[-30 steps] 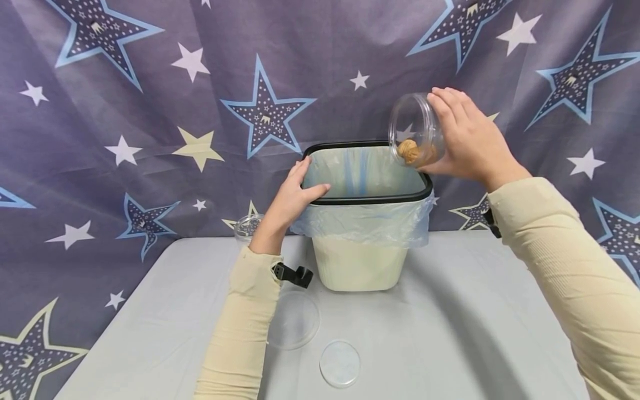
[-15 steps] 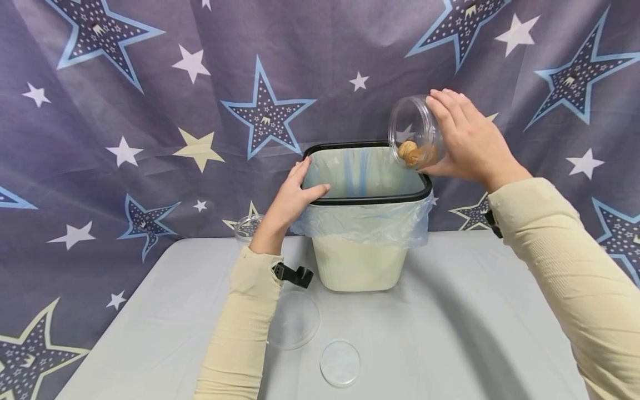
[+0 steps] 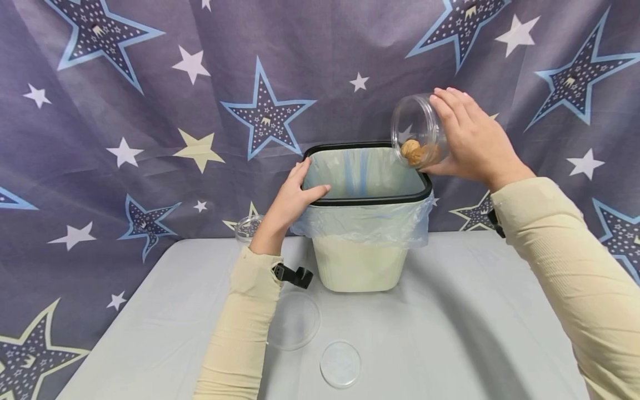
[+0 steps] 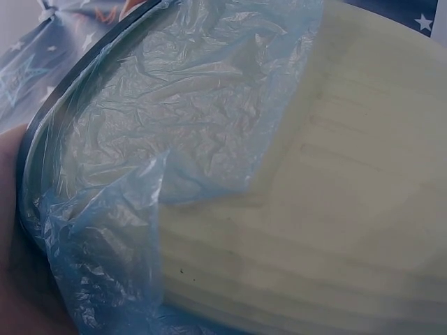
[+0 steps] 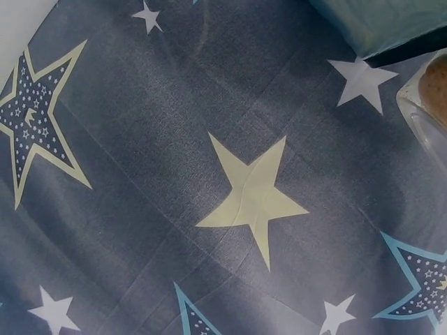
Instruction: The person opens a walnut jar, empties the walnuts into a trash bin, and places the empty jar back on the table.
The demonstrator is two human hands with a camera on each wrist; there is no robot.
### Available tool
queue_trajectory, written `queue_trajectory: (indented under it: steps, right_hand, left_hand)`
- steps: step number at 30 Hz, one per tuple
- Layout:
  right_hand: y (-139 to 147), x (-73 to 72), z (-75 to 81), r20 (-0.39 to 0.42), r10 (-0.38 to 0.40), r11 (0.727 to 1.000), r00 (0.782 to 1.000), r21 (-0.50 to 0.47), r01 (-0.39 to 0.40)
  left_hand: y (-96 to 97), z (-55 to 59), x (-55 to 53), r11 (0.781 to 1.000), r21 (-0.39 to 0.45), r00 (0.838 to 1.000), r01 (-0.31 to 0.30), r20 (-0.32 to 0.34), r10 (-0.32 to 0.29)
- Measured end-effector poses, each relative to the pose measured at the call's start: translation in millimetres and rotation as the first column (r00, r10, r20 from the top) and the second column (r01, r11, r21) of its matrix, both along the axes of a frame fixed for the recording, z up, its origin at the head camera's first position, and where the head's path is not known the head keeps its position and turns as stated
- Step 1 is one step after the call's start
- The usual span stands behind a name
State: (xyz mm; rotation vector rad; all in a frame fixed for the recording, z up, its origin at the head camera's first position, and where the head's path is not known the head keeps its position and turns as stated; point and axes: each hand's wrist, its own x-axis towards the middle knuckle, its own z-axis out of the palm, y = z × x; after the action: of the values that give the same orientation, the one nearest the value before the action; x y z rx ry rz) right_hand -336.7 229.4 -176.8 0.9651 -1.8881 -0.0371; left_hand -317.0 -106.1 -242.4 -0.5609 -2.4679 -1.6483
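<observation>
In the head view, my right hand grips a clear plastic jar tipped on its side, its open mouth facing left. Brown walnuts lie against the jar's lower wall. The jar is over the right back corner of a cream trash bin with a black rim. My left hand holds the bin's left front corner, thumb over the front rim and fingers along the left side. A thin bluish bag lines the bin and folds down outside it. The right wrist view catches only the jar's edge with a walnut inside.
Two clear round lids, a large one and a small one, lie on the pale table before the bin. Another clear container stands behind my left wrist. A star-patterned curtain hangs close behind the bin.
The jar and my right hand have shifted very slightly to the right, with the walnuts still inside. My left hand and the bin have stayed where they were.
</observation>
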Motion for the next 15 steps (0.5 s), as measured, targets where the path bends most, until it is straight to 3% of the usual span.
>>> queue_trajectory:
  steps: [15]
  right_hand:
    - [-10, -0.6, 6.7, -0.051, -0.007, 0.997, 0.999, 0.07, 0.01]
  left_hand:
    - [-0.2, 1.3, 1.6, 1.0, -0.01, 1.0, 0.002, 0.014, -0.002]
